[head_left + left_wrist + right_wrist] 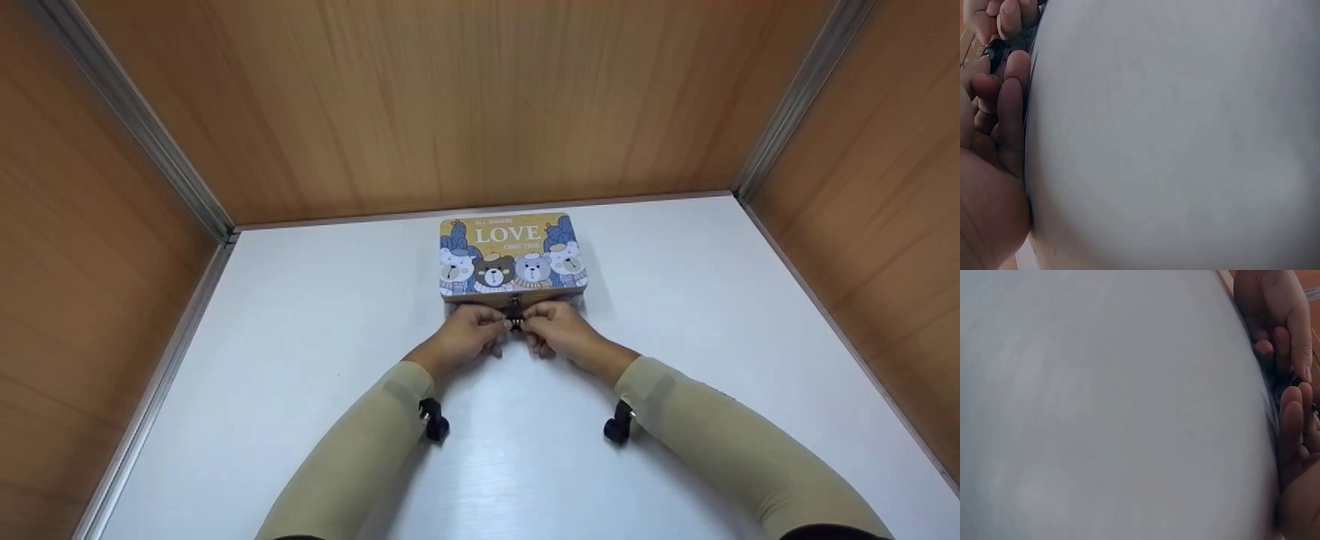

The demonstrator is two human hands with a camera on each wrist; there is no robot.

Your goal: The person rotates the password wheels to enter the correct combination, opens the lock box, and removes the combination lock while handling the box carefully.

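Observation:
A tin box (514, 255) with cartoon bears and the word LOVE on its lid sits on the white table, lid down. At the middle of its front hangs a small black combination padlock (515, 322), below a dark latch (514, 300). My left hand (472, 330) pinches the padlock from the left between thumb and fingers. From the other side my right hand (559, 328) pinches it too. In the left wrist view the black padlock (996, 52) shows between the fingertips of both hands. Fingers hide most of it in the right wrist view.
The white tabletop (315, 315) surrounds the box. A wood-grain panel (480, 105) rises close behind it, with side panels at left and right. Metal strips (169, 161) run along the corners. A small black device hangs beneath each sleeve cuff.

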